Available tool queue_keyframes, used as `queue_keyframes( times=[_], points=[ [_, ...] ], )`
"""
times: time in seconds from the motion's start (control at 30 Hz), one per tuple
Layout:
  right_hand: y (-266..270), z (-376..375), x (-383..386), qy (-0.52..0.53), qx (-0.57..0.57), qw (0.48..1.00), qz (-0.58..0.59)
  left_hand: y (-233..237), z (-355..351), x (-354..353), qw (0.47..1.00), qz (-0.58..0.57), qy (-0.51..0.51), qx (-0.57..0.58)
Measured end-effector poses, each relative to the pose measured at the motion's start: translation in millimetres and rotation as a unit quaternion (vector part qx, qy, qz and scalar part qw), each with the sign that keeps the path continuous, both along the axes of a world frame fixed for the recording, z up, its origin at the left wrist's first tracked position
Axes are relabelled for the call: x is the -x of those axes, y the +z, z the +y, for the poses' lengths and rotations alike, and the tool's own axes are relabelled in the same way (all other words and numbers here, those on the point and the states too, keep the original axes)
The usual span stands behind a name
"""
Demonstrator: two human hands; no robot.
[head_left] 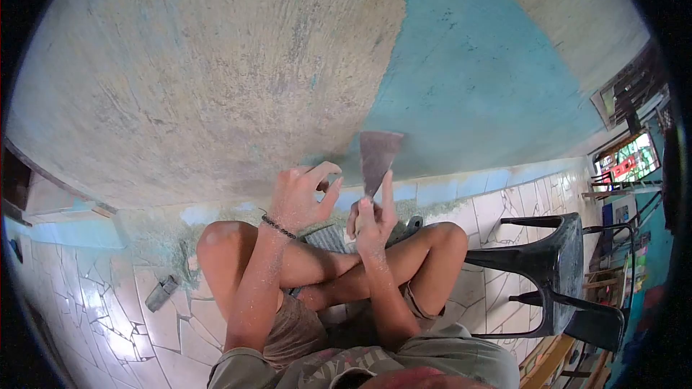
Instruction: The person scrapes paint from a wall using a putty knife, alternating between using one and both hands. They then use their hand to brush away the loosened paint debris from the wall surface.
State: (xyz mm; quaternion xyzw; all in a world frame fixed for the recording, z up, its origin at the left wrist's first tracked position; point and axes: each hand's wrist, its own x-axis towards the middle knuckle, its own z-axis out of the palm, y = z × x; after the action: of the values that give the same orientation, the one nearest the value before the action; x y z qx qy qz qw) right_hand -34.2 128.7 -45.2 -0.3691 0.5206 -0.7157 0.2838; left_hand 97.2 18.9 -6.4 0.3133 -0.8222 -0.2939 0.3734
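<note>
My right hand (371, 220) grips the handle of a metal scraper (378, 158), index finger laid along it, with the blade flat against the wall (216, 65) at the border between bare plaster and turquoise paint (468, 72). My left hand (303, 194), with a dark bead bracelet on the wrist, is raised beside it with fingers loosely curled, holding nothing, close to the wall's base. I sit with crossed legs in front of the wall; my arms and knees are dusted with paint flakes.
A black plastic chair (548, 259) stands at the right. A small grey object (162, 292) lies on the cracked white tile floor (108, 317) at the left. Scraped paint dust is heaped along the wall's foot (158, 238).
</note>
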Motion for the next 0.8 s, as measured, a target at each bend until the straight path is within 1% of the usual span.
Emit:
queue_keyframes(
  times=[0.07, 0.1, 0.2, 0.3, 0.4, 0.47, 0.5, 0.57, 0.63, 0.7, 0.73, 0.8],
  points=[
    [-3.4, -0.8, -1.9, -0.015, 0.001, 1.0, 0.01, -1.5, 0.3, -0.8, 1.0, -0.002, -0.003, 0.008],
    [3.8, -1.3, -4.5, -0.025, 0.0, 1.0, 0.015, -2.6, 0.8, -0.7, 1.0, -0.003, -0.007, 0.01],
    [61.8, -17.6, -1.0, -0.014, 0.045, 0.999, -0.007, -2.8, 3.0, 4.1, 1.0, -0.011, -0.01, -0.002],
    [82.8, -17.1, 3.1, 0.014, 0.075, 0.997, -0.023, -4.5, 1.9, 7.5, 1.0, 0.017, -0.006, 0.019],
    [62.0, -2.3, 1.4, 0.009, 0.021, 0.999, -0.024, -0.7, 0.6, 4.1, 1.0, 0.019, -0.008, 0.012],
    [25.4, 7.1, -1.2, -0.017, -0.021, 0.999, 0.034, 1.3, 0.6, 1.7, 0.999, 0.028, -0.004, 0.017],
    [15.2, 9.2, -5.5, -0.031, -0.043, 0.997, 0.062, -0.1, 1.3, 1.4, 0.999, 0.031, -0.002, 0.017],
    [0.8, 12.8, -6.2, -0.035, -0.037, 0.997, 0.053, -5.6, 2.2, 2.6, 0.999, 0.026, -0.007, 0.022],
    [17.9, 8.7, -9.5, -0.03, -0.034, 0.998, 0.034, -8.4, 1.7, 2.8, 1.0, 0.007, -0.014, 0.016],
    [55.5, -1.2, -7.6, -0.012, -0.002, 1.0, 0.004, -8.2, 2.8, 4.0, 1.0, -0.019, -0.022, -0.002],
    [67.2, -4.1, -6.6, -0.002, 0.017, 1.0, -0.009, -9.0, 3.7, 4.9, 1.0, -0.014, -0.022, 0.001],
    [67.9, -5.2, -7.0, -0.008, 0.025, 1.0, 0.003, -10.1, 1.4, 6.4, 1.0, -0.002, -0.02, 0.014]
  ],
)
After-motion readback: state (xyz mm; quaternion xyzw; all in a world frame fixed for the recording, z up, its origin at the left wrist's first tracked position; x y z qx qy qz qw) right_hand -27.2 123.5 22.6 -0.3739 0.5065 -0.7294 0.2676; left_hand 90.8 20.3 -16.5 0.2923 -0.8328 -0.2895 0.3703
